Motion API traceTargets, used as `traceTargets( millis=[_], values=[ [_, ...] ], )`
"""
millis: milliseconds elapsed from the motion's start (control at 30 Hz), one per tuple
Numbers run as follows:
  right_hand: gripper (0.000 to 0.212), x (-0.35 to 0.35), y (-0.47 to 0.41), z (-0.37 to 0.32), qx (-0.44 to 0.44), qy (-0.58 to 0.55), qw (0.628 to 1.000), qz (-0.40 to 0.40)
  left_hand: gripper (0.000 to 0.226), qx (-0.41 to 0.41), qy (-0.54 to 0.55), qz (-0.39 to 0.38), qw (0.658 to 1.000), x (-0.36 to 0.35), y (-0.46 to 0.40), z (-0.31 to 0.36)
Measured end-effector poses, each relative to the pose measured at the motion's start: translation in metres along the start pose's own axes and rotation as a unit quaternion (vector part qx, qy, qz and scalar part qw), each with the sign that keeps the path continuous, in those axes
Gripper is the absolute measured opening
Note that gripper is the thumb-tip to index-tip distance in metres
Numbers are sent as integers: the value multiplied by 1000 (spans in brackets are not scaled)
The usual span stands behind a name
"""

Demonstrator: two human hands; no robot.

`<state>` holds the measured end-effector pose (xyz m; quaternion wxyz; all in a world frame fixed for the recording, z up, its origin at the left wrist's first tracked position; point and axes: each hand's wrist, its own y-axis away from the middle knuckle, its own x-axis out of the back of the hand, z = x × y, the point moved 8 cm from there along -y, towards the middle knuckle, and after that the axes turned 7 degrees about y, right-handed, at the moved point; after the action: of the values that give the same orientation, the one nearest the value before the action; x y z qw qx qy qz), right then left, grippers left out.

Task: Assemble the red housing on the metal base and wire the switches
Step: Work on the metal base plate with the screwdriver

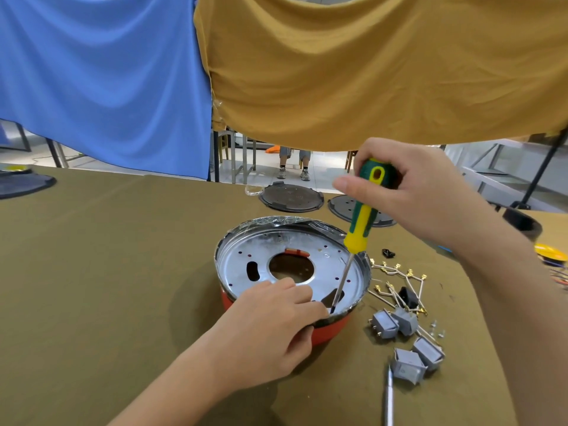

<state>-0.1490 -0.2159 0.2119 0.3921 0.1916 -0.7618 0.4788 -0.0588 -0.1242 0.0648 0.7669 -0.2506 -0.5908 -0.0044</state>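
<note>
Right grip (pixel 408 192) above metal base (pixel 289 259)

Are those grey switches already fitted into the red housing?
No: the grey switches lie loose on the table to the right of the red housing, beside loose wires.
</note>
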Motion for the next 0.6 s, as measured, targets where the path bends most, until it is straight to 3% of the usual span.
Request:
traceTargets(
  millis=[200,267,333,400,500,600],
  values=[
    [18,0,2,2,-10,-88,994,-57,24,6,9,6,1000,2,0,0],
    [9,5,3,3,-7,-73,997,-33,24,7,8,10,1000,2,0,1],
    [24,7,1,4,-14,-21,1000,1,25,9,7,12,1000,2,-1,0],
    [23,4,0,1,-21,1,1000,4,27,11,8,13,1000,0,-2,0],
    [18,-1,3,1,-24,-86,994,-57,28,17,14,20,1000,-2,0,-1],
    [16,6,4,0,-8,-83,994,-72,22,13,4,23,1000,-1,1,1]
  ],
)
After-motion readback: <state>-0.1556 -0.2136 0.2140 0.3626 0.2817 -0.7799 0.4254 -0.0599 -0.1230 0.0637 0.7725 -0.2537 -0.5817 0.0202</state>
